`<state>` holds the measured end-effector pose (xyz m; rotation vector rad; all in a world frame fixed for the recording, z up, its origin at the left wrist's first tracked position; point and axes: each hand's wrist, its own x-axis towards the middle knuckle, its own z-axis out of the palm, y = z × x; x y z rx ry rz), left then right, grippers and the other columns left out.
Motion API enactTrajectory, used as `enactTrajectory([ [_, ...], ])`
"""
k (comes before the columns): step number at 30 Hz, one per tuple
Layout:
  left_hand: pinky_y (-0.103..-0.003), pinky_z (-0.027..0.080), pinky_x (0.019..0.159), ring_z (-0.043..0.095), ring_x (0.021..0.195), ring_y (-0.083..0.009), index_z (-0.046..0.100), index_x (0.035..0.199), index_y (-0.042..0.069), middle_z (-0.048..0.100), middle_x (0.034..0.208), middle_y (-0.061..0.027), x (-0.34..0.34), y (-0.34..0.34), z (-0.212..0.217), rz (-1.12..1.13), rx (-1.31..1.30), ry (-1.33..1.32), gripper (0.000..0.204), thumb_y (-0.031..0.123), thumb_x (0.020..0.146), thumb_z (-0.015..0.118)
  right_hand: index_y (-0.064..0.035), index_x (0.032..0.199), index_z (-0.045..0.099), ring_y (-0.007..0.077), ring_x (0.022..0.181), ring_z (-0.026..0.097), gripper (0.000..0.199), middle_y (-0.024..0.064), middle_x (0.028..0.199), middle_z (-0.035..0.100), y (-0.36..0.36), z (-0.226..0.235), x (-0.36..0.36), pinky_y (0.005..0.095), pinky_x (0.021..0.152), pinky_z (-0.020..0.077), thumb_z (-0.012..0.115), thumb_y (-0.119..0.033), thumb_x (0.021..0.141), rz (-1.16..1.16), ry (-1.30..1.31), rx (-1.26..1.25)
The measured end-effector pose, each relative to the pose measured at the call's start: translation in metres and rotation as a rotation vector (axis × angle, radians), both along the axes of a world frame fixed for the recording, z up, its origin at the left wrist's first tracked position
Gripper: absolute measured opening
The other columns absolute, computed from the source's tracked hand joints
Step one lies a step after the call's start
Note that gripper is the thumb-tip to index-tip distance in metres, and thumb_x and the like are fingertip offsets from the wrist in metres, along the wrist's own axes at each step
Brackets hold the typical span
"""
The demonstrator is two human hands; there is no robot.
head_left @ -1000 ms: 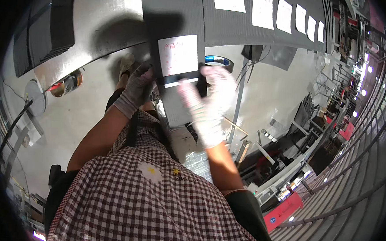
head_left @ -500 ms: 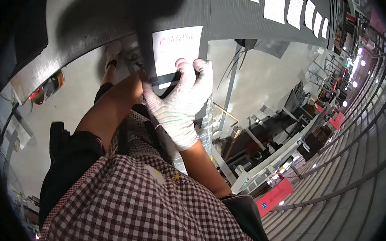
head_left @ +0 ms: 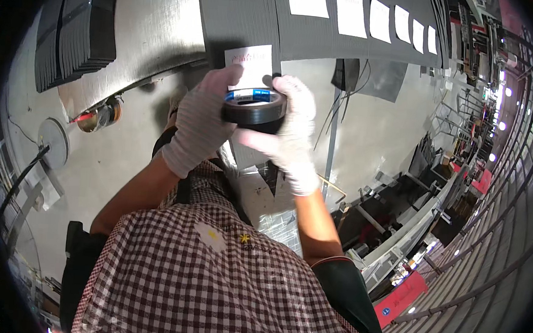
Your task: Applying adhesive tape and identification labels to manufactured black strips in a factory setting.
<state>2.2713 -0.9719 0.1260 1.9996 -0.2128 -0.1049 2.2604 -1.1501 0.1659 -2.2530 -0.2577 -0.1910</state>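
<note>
a roll of black tape (head_left: 255, 109) with a blue strip on its core sits raised in front of the person's chest, held between both gloved hands. the left hand (head_left: 201, 123) wraps the roll's left side, fingers curled over the top edge and pressed against the outer winding. the right hand (head_left: 287, 128) cups it from the right and from beneath, fingers closed around the far rim. both hands wear white knit gloves.

the roll looks stiff and fairly light, a firm ring that should keep its shape under a squeeze. its outer face is smooth and may be a little slippery against knit fabric, so the surest hold is across the flat sides or through the core, with the loose end picked at the outer winding. whether a free end is lifted yet, i cannot tell.

behind the hands lies a grey desk (head_left: 239, 12) carrying a white paper label (head_left: 248, 61) just past the roll, and a row of white sheets (head_left: 361, 13) further along. a stack of dark panels (head_left: 80, 27) rests off to the left.
</note>
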Motion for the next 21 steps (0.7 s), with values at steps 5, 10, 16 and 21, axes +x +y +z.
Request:
enactTrajectory([
  [5,-0.043,0.047,0.093,0.058,0.107,-0.0317,0.054,0.125,0.005,0.061,0.115,-0.0116,0.019,-0.017,-0.002,-0.075,0.065,-0.525,0.058,0.026,0.073,0.071,-0.0136,0.098,0.066,0.0282,0.072,0.062,0.029,0.0052,0.072,0.064,-0.004,0.051,0.031,0.0369,0.079,0.0485,0.07,-0.037,0.082,0.422,0.228,-0.189],
  [10,-0.041,0.049,0.092,0.059,0.105,-0.0289,0.059,0.119,0.004,0.064,0.107,-0.0106,0.027,-0.016,-0.014,-0.189,0.113,-0.348,0.053,0.017,0.068,0.072,-0.0158,0.094,0.071,0.0231,0.079,0.07,0.018,0.0051,0.086,0.072,-0.056,0.058,0.059,0.0349,0.069,0.0548,0.071,-0.03,0.083,0.348,0.263,-0.464],
  [16,-0.04,0.048,0.095,0.059,0.106,-0.0266,0.062,0.114,0.007,0.065,0.113,-0.0076,0.026,-0.022,-0.022,-0.219,0.104,-0.344,0.05,0.014,0.066,0.07,-0.0179,0.088,0.073,0.0298,0.078,0.068,0.016,0.0096,0.084,0.071,-0.06,-0.047,0.064,0.0381,0.071,0.053,0.06,-0.028,0.087,0.146,0.515,-0.697],
  [21,-0.04,0.046,0.096,0.059,0.107,-0.0263,0.063,0.113,0.006,0.065,0.112,-0.0093,0.029,-0.021,-0.019,-0.215,0.109,-0.406,0.049,0.016,0.066,0.072,-0.0072,0.098,0.07,0.036,0.092,0.066,0.028,0.0203,0.096,0.069,-0.058,-0.115,0.09,0.0433,0.079,0.0513,0.061,-0.027,0.08,0.077,0.922,-0.665],
])
